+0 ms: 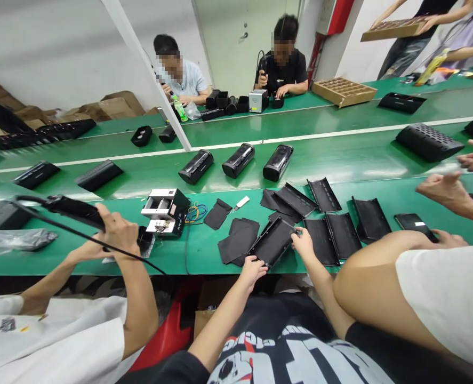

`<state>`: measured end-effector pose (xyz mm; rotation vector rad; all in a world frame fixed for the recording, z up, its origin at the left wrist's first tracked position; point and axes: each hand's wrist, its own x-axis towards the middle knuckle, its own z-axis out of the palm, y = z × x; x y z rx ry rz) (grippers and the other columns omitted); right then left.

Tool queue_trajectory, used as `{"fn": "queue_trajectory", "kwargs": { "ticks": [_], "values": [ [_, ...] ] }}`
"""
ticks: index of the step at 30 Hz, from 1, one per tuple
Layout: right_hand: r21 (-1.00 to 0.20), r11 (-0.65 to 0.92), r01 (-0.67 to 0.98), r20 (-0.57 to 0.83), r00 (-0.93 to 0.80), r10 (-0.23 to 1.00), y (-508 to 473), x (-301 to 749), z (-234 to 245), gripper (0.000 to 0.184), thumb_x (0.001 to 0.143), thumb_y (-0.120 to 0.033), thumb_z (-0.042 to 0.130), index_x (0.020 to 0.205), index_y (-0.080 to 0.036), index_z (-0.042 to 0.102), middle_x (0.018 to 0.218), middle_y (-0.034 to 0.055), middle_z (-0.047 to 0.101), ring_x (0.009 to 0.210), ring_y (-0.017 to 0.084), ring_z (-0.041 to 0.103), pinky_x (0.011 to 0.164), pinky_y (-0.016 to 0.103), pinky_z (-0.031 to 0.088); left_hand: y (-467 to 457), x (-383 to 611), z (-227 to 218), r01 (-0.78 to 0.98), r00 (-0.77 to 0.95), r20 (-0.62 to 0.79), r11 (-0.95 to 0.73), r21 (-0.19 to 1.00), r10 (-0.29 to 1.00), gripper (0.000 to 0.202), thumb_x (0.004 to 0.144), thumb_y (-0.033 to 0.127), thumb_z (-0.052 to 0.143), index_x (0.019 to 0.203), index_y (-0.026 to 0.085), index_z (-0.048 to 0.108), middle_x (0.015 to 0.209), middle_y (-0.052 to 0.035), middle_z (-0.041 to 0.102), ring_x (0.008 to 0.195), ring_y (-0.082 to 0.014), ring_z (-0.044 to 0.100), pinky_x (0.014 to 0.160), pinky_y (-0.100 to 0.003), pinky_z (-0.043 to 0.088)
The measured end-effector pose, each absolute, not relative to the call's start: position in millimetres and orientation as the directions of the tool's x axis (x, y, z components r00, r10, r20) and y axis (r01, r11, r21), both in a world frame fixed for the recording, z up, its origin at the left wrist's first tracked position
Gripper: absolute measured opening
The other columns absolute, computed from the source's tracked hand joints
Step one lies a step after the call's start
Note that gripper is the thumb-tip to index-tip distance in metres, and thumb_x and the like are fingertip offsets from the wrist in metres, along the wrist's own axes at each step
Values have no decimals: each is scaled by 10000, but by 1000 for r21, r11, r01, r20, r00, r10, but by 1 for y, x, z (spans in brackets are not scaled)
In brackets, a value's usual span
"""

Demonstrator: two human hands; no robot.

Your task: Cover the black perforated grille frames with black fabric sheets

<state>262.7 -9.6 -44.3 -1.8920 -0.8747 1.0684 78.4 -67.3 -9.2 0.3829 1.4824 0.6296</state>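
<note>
A black plastic housing shell [273,242], hollow side up, is tilted between my two hands above the green table. Its near left corner is pinched by my left hand [253,270]. My right hand [302,241] grips the far right end, fingers closed at its edge. Thin black sheets [240,238] lie in a loose pile just left of the shell. More empty shells [343,234] rest to the right of my right hand, and another shell [298,199] lies behind, partly over further black sheets.
Three glossy black units [238,160] stand on the green conveyor [152,170] ahead. A white-and-black machine [166,212] with cables sits left. Close on my left, a co-worker holds a black corded tool [74,209]. A co-worker's arm [374,261] is close on my right, near a phone [416,226].
</note>
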Motion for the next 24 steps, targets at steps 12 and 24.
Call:
{"fn": "queue_trajectory", "kwargs": {
  "ticks": [12, 24],
  "values": [
    [-864, -424, -271, -484, 214, 849, -33, 230, 0, 328, 575, -182, 561, 863, -209, 406, 522, -78, 517, 423, 86, 513, 394, 192, 434, -54, 40, 12, -11, -177, -289, 292, 956, 941, 343, 662, 301, 572, 947, 130, 486, 851, -68, 611, 786, -147, 586, 731, -270, 447],
    [-751, -624, -217, -605, -152, 782, -23, 240, 47, 162, 644, -184, 560, 703, -192, 409, 465, -52, 517, 381, 73, 498, 378, 167, 405, -40, 12, 71, -155, -144, -342, 320, 934, 928, 381, 587, 321, 637, 907, 121, 588, 932, -88, 640, 878, -208, 576, 814, -340, 417]
  ]
}}
